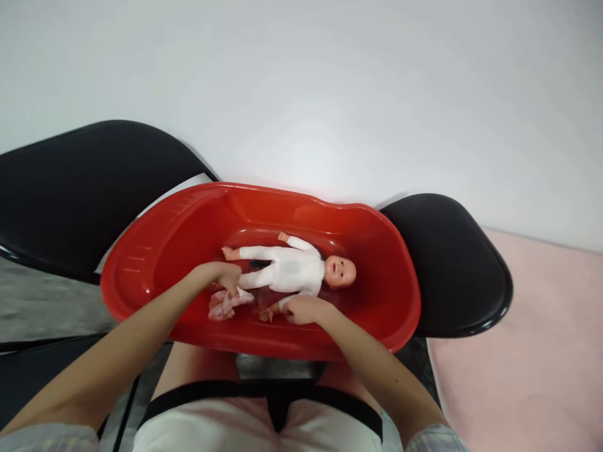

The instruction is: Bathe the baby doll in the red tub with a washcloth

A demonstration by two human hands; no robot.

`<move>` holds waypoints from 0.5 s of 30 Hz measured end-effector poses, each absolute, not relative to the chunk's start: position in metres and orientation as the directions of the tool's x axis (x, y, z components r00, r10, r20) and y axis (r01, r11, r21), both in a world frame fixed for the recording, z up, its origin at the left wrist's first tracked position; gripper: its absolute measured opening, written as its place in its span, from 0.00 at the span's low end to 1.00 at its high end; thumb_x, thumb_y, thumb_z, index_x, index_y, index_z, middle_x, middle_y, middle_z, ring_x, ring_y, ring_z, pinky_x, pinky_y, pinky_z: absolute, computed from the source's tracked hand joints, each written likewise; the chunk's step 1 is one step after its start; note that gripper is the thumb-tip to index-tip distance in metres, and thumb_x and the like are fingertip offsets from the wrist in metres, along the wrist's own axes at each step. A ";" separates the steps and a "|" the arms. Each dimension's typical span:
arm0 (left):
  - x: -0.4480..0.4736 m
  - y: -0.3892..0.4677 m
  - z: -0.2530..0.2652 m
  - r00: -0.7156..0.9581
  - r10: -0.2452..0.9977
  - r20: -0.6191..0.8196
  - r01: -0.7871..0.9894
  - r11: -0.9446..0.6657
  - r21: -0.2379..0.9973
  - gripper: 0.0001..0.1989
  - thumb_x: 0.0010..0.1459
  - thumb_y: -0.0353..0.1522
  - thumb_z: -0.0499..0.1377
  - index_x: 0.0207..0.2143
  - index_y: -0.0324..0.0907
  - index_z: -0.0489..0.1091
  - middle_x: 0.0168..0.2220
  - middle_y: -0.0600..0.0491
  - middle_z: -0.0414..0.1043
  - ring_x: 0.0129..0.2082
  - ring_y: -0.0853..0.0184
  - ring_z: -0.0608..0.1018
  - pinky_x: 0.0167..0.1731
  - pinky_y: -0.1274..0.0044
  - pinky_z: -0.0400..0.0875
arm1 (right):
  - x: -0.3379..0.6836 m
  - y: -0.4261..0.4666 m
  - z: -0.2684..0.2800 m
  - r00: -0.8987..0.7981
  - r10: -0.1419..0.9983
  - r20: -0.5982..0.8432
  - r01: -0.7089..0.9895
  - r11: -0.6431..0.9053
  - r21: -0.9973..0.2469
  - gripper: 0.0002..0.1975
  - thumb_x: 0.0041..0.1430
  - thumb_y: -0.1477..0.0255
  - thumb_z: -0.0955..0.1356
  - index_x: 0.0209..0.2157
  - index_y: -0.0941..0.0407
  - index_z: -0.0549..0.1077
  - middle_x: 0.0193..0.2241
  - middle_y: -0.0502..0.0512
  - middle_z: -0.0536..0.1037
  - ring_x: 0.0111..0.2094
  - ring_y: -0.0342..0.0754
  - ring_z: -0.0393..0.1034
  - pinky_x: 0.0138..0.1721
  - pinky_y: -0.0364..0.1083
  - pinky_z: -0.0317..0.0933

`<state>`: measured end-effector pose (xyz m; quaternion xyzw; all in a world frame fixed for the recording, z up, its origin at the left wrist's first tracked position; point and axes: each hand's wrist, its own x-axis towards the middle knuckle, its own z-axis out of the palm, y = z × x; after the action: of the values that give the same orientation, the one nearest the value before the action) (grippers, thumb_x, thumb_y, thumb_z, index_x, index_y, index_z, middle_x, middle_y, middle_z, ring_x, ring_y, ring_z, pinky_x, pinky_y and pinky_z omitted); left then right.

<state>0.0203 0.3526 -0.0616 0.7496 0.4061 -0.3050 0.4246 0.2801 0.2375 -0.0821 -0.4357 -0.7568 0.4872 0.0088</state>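
Note:
A baby doll (296,270) with a bald head and a white body lies on its back in a red baby bathtub (155,251), head toward the right. My left hand (227,276) is closed around the end of the doll's nearer leg, hiding that foot. Just under those fingers is a crumpled pink and white cloth (226,306); whether the fingers also touch it I cannot tell. My right hand (306,310) is closed on the doll's nearer arm, and the small doll hand shows beside it. The doll's other arm and leg stretch out untouched toward the far wall.
The tub rests between a black chair seat (85,194) on the left and another black seat (452,263) on the right. A white wall (301,94) rises behind. Pink fabric (527,364) covers a surface at the lower right. My legs are close to the tub's near rim.

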 end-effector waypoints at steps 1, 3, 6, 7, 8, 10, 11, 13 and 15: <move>0.024 0.348 -0.054 0.507 0.349 -0.788 0.858 -0.298 0.419 0.08 0.44 0.37 0.64 0.22 0.40 0.75 0.21 0.51 0.74 0.26 0.60 0.75 0.35 0.71 0.72 | 0.278 0.235 -0.083 -0.634 0.660 -0.402 0.651 0.175 -0.739 0.20 0.53 0.82 0.68 0.46 0.49 0.80 0.45 0.47 0.81 0.45 0.48 0.75 0.48 0.44 0.65; 0.034 0.337 -0.039 0.588 0.365 -0.722 0.809 -0.280 0.517 0.13 0.49 0.41 0.62 0.22 0.40 0.75 0.21 0.51 0.73 0.25 0.63 0.73 0.33 0.73 0.69 | 0.273 0.233 -0.082 -0.658 0.675 -0.333 0.635 0.260 -0.728 0.21 0.59 0.75 0.70 0.55 0.52 0.75 0.51 0.54 0.78 0.48 0.51 0.74 0.51 0.47 0.65; 0.050 0.322 -0.020 0.721 0.367 -0.588 0.687 -0.276 0.672 0.20 0.54 0.47 0.60 0.23 0.40 0.76 0.22 0.51 0.74 0.26 0.65 0.72 0.33 0.76 0.67 | 0.265 0.235 -0.079 -0.659 0.722 -0.211 0.581 0.310 -0.753 0.33 0.58 0.64 0.74 0.63 0.54 0.66 0.59 0.62 0.70 0.53 0.55 0.71 0.54 0.50 0.63; 0.055 0.319 -0.016 0.744 0.369 -0.557 0.658 -0.267 0.704 0.22 0.56 0.49 0.60 0.22 0.39 0.76 0.22 0.51 0.73 0.26 0.65 0.72 0.32 0.76 0.66 | 0.264 0.235 -0.078 -0.647 0.732 -0.213 0.580 0.292 -0.760 0.31 0.58 0.62 0.74 0.61 0.55 0.68 0.57 0.61 0.71 0.51 0.54 0.71 0.52 0.49 0.64; 0.059 0.316 -0.014 0.753 0.380 -0.537 0.642 -0.246 0.726 0.24 0.57 0.50 0.59 0.22 0.39 0.76 0.21 0.51 0.71 0.26 0.65 0.71 0.32 0.77 0.65 | 0.263 0.235 -0.075 -0.625 0.744 -0.238 0.596 0.257 -0.761 0.25 0.60 0.61 0.73 0.56 0.57 0.71 0.52 0.60 0.75 0.47 0.52 0.72 0.48 0.47 0.64; 0.068 0.314 -0.012 0.733 0.444 -0.515 0.633 -0.169 0.756 0.26 0.57 0.52 0.59 0.22 0.39 0.74 0.20 0.52 0.68 0.25 0.66 0.69 0.30 0.77 0.65 | 0.266 0.235 -0.066 -0.555 0.768 -0.321 0.650 0.159 -0.743 0.11 0.63 0.64 0.69 0.41 0.59 0.75 0.36 0.54 0.76 0.35 0.47 0.70 0.37 0.44 0.62; 0.072 0.314 -0.014 0.715 0.484 -0.505 0.623 -0.112 0.774 0.25 0.57 0.52 0.59 0.23 0.39 0.73 0.21 0.52 0.68 0.26 0.66 0.70 0.31 0.76 0.66 | 0.269 0.235 -0.059 -0.523 0.774 -0.357 0.671 0.115 -0.732 0.09 0.64 0.67 0.67 0.34 0.58 0.73 0.30 0.51 0.74 0.31 0.45 0.68 0.32 0.43 0.59; 0.080 0.314 -0.020 0.676 0.539 -0.503 0.600 -0.005 0.800 0.20 0.55 0.48 0.61 0.27 0.39 0.73 0.26 0.50 0.71 0.30 0.63 0.73 0.33 0.75 0.69 | 0.278 0.237 -0.043 -0.512 0.767 -0.387 0.669 0.074 -0.739 0.08 0.62 0.70 0.66 0.29 0.57 0.70 0.25 0.48 0.70 0.27 0.43 0.64 0.28 0.42 0.55; 0.089 0.312 -0.029 0.656 0.498 -0.567 0.629 0.054 0.776 0.17 0.50 0.43 0.63 0.33 0.37 0.75 0.32 0.47 0.75 0.35 0.59 0.76 0.36 0.73 0.71 | 0.287 0.239 -0.028 -0.570 0.696 -0.437 0.672 0.088 -0.736 0.06 0.60 0.71 0.67 0.29 0.57 0.70 0.24 0.47 0.71 0.25 0.42 0.65 0.27 0.42 0.55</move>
<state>0.0886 0.3119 -0.0289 0.6856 0.4111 -0.0545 0.5983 0.2870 0.2395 -0.0281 -0.4636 -0.7373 0.4911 0.0122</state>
